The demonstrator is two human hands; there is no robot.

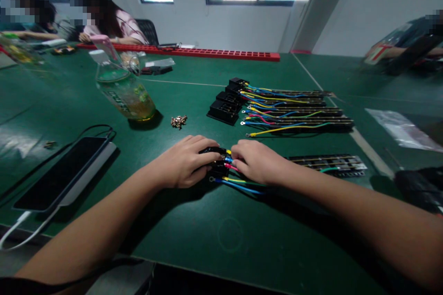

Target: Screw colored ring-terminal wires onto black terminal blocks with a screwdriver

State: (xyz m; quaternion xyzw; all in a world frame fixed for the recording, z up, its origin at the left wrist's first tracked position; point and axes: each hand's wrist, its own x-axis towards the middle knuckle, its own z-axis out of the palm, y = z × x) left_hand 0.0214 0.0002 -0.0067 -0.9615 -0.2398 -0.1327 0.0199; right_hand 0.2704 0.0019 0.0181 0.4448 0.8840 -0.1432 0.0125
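Head view: on the smooth green table (173, 235), front centre, lies one boxy black block (221, 171). The left hand (188, 161) has its grip closed round it; the right hand's (256, 161) grip curls over thin coloured wires (231, 166), whether pinching any I cannot tell. Beyond sit four wired blocks (223, 110); leftward, one heap of coppery metal bits (179, 121), one see-through bottle (126, 99).

black block (220, 170) – partly covered, colored wires (245, 186) rightward
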